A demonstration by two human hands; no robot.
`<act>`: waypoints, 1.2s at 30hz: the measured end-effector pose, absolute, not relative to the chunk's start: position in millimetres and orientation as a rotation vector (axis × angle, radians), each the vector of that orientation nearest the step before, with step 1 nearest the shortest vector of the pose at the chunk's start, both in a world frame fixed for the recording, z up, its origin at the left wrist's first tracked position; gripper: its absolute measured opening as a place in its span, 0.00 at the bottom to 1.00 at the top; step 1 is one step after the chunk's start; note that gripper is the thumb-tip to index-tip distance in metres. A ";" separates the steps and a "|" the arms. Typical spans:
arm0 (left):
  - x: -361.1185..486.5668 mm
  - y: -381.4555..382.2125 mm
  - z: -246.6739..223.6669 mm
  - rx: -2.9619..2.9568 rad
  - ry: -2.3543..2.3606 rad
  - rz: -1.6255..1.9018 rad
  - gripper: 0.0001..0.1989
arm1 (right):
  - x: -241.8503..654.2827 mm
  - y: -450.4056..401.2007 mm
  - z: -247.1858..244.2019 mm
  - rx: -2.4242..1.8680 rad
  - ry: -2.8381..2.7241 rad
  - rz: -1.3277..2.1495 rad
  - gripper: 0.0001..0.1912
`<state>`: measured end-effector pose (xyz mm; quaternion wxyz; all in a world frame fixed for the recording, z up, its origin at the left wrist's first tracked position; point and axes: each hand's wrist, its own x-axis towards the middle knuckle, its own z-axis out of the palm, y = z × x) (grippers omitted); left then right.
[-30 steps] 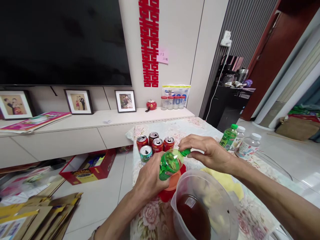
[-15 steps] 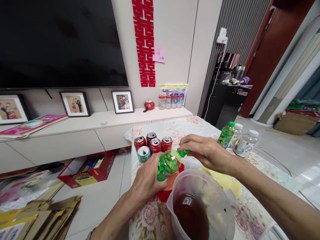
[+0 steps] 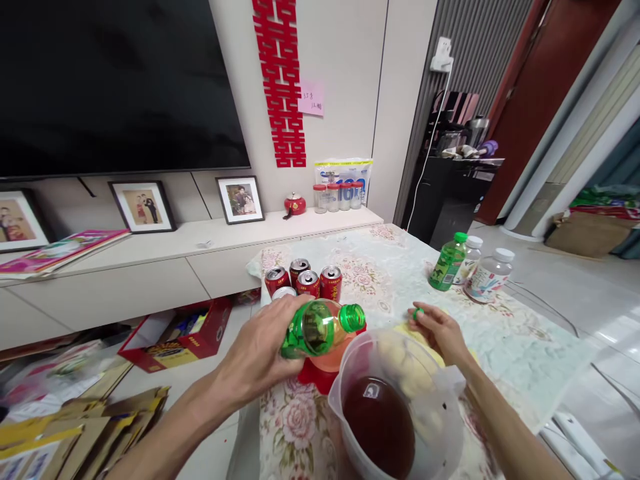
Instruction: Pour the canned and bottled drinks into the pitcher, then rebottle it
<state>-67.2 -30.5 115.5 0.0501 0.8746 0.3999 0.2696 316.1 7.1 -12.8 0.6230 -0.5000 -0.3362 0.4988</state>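
Note:
My left hand [image 3: 273, 337] is wrapped round a green plastic bottle [image 3: 320, 327], which tilts to the right with its uncapped mouth near the rim of a clear plastic pitcher [image 3: 345, 373]. Dark brown liquid [image 3: 379, 427] fills the lower part of the pitcher. Between the fingertips of my right hand [image 3: 437, 327] is a small green bottle cap [image 3: 418, 312], held above a yellow cloth [image 3: 407, 333]. Partly hidden behind the bottle and pitcher is a red-orange container [image 3: 320, 377]. Several red drink cans [image 3: 331, 285] stand opened just beyond my left hand.
On the table's right side stand a capped green bottle [image 3: 449, 263] and two clear bottles with white caps [image 3: 490, 277]. A flowered tablecloth [image 3: 360, 270] covers the table. Behind it runs a white cabinet [image 3: 235, 237] with lidded jars [image 3: 333, 199]. Flattened cardboard [image 3: 85, 433] lies on the floor at left.
The cap has come off the bottle, and my right hand has moved right and down with it. My left hand has shifted left, the bottle's open mouth now turned toward me.

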 end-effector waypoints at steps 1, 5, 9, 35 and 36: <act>-71.2 -30.5 118.7 2.731 1.190 0.811 0.38 | 318.2 5.4 -25.7 -1.161 -0.712 1.145 0.11; -82.6 -30.5 132.2 2.926 1.185 0.648 0.38 | 324.1 6.1 -47.9 -1.142 -0.561 1.158 0.07; -82.8 -30.6 145.9 3.039 1.186 0.514 0.36 | 327.4 8.5 -49.4 -1.110 -0.514 1.186 0.08; -70.0 -28.8 173.7 3.451 1.194 0.339 0.33 | 326.5 6.1 -47.2 -1.053 -0.505 1.214 0.09; -69.8 -29.1 174.6 3.459 1.204 0.316 0.34 | 326.6 6.2 -47.5 -1.052 -0.506 1.214 0.09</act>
